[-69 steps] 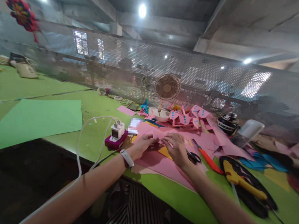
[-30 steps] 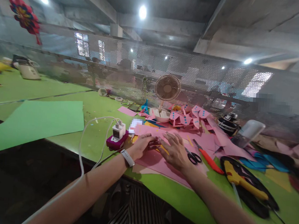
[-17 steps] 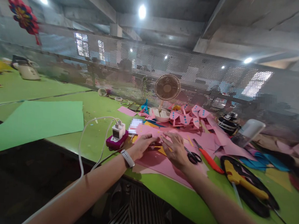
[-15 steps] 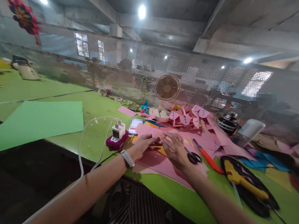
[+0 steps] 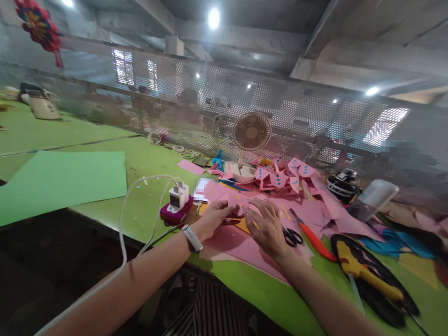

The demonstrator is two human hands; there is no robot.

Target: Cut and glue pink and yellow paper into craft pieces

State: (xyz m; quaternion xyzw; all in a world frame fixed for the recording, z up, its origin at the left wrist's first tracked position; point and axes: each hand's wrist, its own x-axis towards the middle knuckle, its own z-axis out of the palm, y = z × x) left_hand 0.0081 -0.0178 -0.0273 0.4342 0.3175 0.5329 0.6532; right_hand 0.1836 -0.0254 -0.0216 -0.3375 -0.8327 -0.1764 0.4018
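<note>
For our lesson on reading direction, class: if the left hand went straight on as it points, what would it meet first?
The left hand would probably meet the right hand first, close ahead over the pink paper. Depth is unclear, so it might pass just above or below.

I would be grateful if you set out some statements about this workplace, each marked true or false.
1. The left hand and right hand are both over pink paper. True.
2. The right hand grips the black-handled scissors. False: they lie beside it, partly hidden by it.
3. A white adapter stands on a purple block. True.
4. The large green sheet is on the picture's right side. False: it is on the left.
5. A yellow-handled tool lies on a black holder. True.
</note>
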